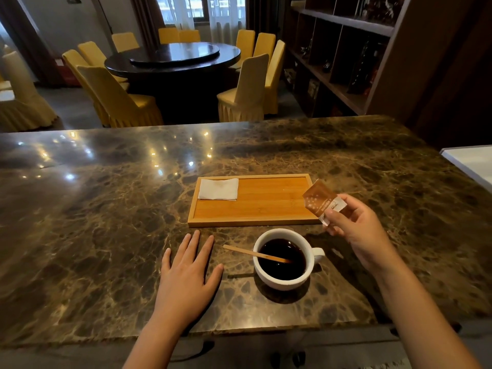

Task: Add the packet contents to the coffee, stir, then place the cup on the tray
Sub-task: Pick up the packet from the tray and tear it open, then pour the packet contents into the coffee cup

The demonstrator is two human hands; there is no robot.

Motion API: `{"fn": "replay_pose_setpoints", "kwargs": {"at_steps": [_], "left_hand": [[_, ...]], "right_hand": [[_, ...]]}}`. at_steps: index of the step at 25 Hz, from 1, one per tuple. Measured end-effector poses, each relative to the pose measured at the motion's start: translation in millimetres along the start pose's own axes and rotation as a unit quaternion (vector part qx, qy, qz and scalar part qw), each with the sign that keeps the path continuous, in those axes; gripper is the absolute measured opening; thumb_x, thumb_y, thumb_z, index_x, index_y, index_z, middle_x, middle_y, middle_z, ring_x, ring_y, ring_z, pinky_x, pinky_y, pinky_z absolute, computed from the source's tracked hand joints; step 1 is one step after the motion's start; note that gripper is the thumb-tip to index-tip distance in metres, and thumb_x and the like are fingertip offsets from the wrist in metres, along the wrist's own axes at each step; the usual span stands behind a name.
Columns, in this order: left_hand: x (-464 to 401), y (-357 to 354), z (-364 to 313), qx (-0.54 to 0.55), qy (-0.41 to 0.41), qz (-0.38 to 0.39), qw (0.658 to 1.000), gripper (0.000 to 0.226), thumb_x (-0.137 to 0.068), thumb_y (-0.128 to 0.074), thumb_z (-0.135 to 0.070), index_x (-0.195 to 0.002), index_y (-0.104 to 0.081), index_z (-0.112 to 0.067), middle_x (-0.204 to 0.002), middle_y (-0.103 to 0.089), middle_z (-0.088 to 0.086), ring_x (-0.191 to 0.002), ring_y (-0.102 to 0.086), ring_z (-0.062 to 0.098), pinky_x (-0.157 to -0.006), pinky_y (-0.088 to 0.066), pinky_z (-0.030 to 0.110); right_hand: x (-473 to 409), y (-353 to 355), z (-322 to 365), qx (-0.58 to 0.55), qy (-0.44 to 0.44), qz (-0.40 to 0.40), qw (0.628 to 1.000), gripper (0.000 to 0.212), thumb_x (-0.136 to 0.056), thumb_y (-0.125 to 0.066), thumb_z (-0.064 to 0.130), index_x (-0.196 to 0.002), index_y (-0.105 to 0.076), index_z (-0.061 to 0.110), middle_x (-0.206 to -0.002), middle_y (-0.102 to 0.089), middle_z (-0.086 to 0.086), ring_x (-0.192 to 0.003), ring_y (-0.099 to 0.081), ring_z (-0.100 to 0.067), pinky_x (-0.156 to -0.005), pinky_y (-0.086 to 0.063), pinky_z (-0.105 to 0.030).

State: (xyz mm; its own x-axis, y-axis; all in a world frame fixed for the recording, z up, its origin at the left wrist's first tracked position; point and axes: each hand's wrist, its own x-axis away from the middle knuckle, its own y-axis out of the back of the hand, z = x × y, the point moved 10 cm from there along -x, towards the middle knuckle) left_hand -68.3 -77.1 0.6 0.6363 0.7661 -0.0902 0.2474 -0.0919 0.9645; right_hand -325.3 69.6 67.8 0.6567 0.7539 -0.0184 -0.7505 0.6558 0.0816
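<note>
Orange-brown, the packet (pixel 323 202) is pinched in the right hand (pixel 354 230), whose grip holds its lower end at 1 o'clock from the cup (pixel 283 259); whether it is torn open cannot be told. Dark coffee carries a wooden stirrer (pixel 255 253) leaning toward 9 o'clock. Pouring, stirring and moving the cup look undone. At 12 o'clock the bamboo tray (pixel 255 222) holds a napkin (pixel 218 189). The left hand (pixel 186 272) lies flat, its grip wide and empty, on the marble desk (pixel 106 222); beyond are yellow chairs (pixel 117 99).

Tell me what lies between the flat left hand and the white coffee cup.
Head view: only the free end of the thin wooden stir stick, angled out of the white coffee cup toward the left hand, above bare marble counter.
</note>
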Motion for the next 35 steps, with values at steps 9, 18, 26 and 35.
{"fn": "replay_pose_setpoints", "kwargs": {"at_steps": [9,18,26,35], "left_hand": [[0,1,-1,0.003,-0.005,0.0,1.0,0.072,-0.076,-0.005,-0.066,-0.141,-0.008,-0.036,-0.15,0.0,-0.004,-0.136,0.009,0.009,-0.112,0.004,0.047],[0,0,-1,0.006,-0.004,0.001,1.0,0.07,-0.076,-0.006,-0.066,-0.14,-0.007,-0.037,-0.15,0.0,-0.004,-0.135,0.009,0.009,-0.112,0.005,0.046],[0,0,-1,0.003,-0.006,0.002,1.0,0.071,-0.076,-0.006,-0.066,-0.14,-0.007,-0.037,-0.15,0.001,-0.005,-0.135,0.01,0.008,-0.111,0.006,0.045],[-1,-1,0,0.003,-0.005,0.004,1.0,0.071,-0.076,-0.005,-0.066,-0.141,-0.007,-0.036,-0.149,0.002,-0.005,-0.136,0.009,0.009,-0.112,0.005,0.047]], "right_hand": [[20,-30,34,0.278,0.123,0.127,0.944,0.013,-0.086,-0.059,0.012,-0.091,-0.061,0.024,-0.089,-0.064,0.012,-0.081,-0.058,-0.001,-0.063,-0.045,-0.014],[18,-34,33,0.352,0.159,0.129,0.913,0.014,-0.086,-0.059,0.011,-0.097,-0.061,0.019,-0.095,-0.061,0.006,-0.085,-0.055,-0.005,-0.058,-0.041,-0.015],[18,-34,30,0.345,0.156,0.131,0.916,0.014,-0.085,-0.059,0.011,-0.095,-0.062,0.021,-0.091,-0.059,0.011,-0.084,-0.053,0.0,-0.06,-0.041,-0.008],[17,-30,34,0.33,0.177,0.111,0.92,0.009,-0.087,-0.057,0.013,-0.087,-0.065,0.017,-0.085,-0.062,0.006,-0.082,-0.055,-0.006,-0.066,-0.046,-0.026]]}}
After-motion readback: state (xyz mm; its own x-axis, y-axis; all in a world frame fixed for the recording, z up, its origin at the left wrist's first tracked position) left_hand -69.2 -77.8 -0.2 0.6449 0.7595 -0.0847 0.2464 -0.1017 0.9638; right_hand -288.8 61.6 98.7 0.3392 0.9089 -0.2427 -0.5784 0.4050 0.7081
